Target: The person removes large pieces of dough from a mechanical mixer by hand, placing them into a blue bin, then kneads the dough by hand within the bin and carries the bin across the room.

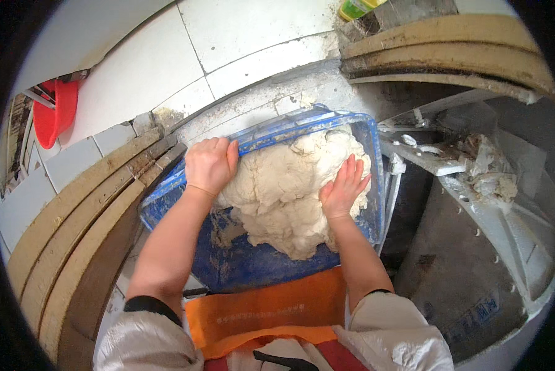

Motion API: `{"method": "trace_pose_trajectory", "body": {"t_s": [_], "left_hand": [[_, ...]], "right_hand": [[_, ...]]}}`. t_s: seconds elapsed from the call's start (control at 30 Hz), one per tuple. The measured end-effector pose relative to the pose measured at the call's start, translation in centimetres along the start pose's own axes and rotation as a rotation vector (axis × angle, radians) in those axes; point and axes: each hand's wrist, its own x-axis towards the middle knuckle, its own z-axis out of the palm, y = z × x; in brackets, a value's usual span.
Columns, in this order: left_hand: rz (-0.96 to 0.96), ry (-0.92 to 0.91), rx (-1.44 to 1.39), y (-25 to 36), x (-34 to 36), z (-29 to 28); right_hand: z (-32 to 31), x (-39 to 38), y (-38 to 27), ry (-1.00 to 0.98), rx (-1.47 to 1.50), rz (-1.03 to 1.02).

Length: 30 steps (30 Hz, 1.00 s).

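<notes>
pressing into the dough mass (283,191) in the blue tub (240,266), left hand (210,164) curled, right hand (342,188) flat and spread; next likely needs a deeper scooping hold.

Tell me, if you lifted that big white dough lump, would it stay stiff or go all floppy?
Probably floppy: the dough sags in a lumpy heap in the blue tub. Likely heavy, since it fills much of the tub and takes both the left hand and right hand. Probably sticky: smears cling to the tub.
</notes>
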Motion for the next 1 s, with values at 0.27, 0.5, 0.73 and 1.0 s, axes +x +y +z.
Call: {"method": "trace_pose_trajectory", "body": {"t_s": [0.27,0.5,0.73,1.0], "left_hand": [[-0.003,0.015,-0.06,-0.7,1.0,-0.1],[0.027,0.109,-0.1,-1.3,0.4,0.8],[0.029,0.156,-0.112,-1.6,0.4,0.9],[0.0,0.133,-0.079,-1.7,0.6,0.6]], "right_hand": [[-9.1,21.0,-5.1,-0.089,0.2,-0.263],[12.2,32.0,-4.3,-1.426,-0.495,-0.464],[21.1,27.9,1.0,-1.525,-0.659,-0.415],[14.7,30.1,-5.5,-1.119,-0.627,-0.521]]}}
